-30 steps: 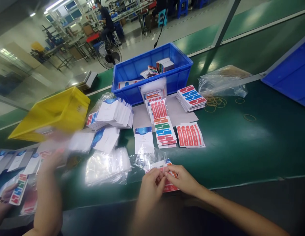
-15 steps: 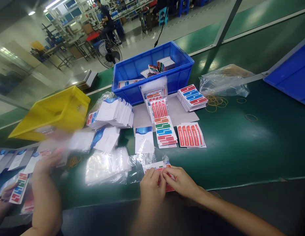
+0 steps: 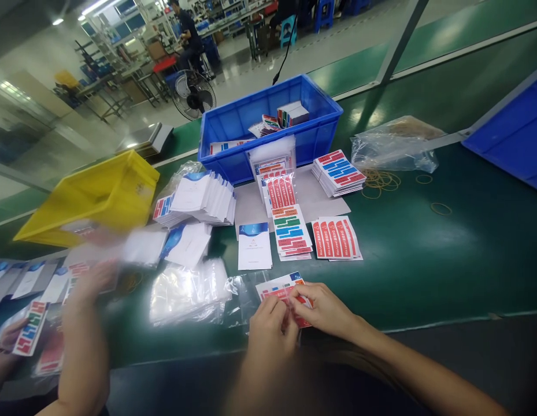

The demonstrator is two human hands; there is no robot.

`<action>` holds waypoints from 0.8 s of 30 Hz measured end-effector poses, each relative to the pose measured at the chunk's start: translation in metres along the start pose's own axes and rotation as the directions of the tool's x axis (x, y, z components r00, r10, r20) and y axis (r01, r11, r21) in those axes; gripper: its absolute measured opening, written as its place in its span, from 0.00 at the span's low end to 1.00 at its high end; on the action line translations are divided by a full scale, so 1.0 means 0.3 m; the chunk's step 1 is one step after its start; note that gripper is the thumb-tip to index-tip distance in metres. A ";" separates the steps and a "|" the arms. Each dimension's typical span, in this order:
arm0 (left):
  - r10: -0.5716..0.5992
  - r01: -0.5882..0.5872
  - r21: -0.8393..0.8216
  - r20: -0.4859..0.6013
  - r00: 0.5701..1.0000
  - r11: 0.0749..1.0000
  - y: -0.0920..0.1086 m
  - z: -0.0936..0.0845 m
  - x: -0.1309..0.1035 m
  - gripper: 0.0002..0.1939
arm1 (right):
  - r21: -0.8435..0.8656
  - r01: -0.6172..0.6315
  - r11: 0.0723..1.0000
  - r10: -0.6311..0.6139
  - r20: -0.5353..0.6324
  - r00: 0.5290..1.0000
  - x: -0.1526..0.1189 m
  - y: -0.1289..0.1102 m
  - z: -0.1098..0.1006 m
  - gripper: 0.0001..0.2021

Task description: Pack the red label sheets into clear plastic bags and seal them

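Left hand (image 3: pixel 270 323), right hand (image 3: pixel 324 309): 2 together, pinching sticker packet (image 3: pixel 282 287) (now lifted clear of clear sleeve (image 3: pixel 240 289)); white card (image 3: pixel 254 245) just beyond; insertion step apparently pending.

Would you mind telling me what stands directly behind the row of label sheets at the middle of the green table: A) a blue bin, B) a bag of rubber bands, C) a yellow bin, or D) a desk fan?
A: the blue bin stands just behind the label sheets.
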State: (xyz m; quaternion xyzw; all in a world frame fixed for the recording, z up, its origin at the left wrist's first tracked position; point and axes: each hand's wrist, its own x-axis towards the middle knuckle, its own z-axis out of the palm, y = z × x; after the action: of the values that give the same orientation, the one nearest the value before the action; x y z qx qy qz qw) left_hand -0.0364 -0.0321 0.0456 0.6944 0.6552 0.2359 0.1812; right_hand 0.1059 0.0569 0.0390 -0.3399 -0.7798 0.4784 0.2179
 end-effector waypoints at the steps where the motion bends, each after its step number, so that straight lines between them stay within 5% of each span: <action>1: -0.007 0.007 0.000 -0.008 1.000 1.000 -0.001 -0.004 0.005 0.09 | -0.003 0.003 1.000 -0.003 0.000 1.000 -0.001 0.000 0.002 0.13; 5: -0.084 0.083 -0.008 -0.142 0.986 0.996 -0.013 -0.061 0.018 0.11 | -0.021 -0.030 0.999 0.029 -0.057 0.998 -0.023 0.019 -0.011 0.14; 9: -0.149 0.167 0.012 -0.391 0.908 0.986 -0.037 -0.175 0.002 0.13 | 0.074 -0.107 0.992 0.120 -0.196 0.973 -0.088 0.079 -0.046 0.12; 12: -0.173 0.217 0.005 -0.587 0.791 0.976 -0.051 -0.271 -0.028 0.09 | 0.217 -0.154 0.964 0.238 -0.446 0.863 -0.153 0.140 -0.058 0.36; 14: -0.183 0.233 -0.006 -0.639 0.747 0.973 -0.054 -0.313 -0.043 0.08 | 0.248 -0.148 0.957 0.260 -0.518 0.815 -0.182 0.173 -0.062 0.43; 16: -0.174 0.228 0.004 -0.632 0.755 0.974 -0.051 -0.321 -0.045 0.07 | 0.239 -0.133 0.962 0.230 -0.446 0.865 -0.192 0.190 -0.069 0.38; 19: -0.149 0.216 0.041 -0.603 0.784 0.975 -0.045 -0.255 -0.021 0.09 | 0.246 -0.132 0.960 0.200 -0.275 0.940 -0.181 0.183 -0.084 0.22; 21: -0.116 0.194 0.100 -0.515 0.850 0.976 -0.044 -0.174 0.007 0.10 | 0.320 -0.195 0.927 0.275 -0.230 0.933 -0.177 0.163 -0.094 0.16; 24: -0.097 0.159 0.171 -0.320 0.942 0.972 -0.041 -0.043 0.045 0.11 | 0.498 -0.268 0.825 0.423 -0.229 0.877 -0.189 0.127 -0.108 0.20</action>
State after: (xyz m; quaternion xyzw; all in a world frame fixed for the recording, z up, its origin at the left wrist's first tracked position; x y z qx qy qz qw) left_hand -0.0534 -0.0185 0.0505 0.6190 0.7392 0.2643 0.0228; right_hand 0.1780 0.0463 0.0187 -0.4921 -0.5234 0.6143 0.3264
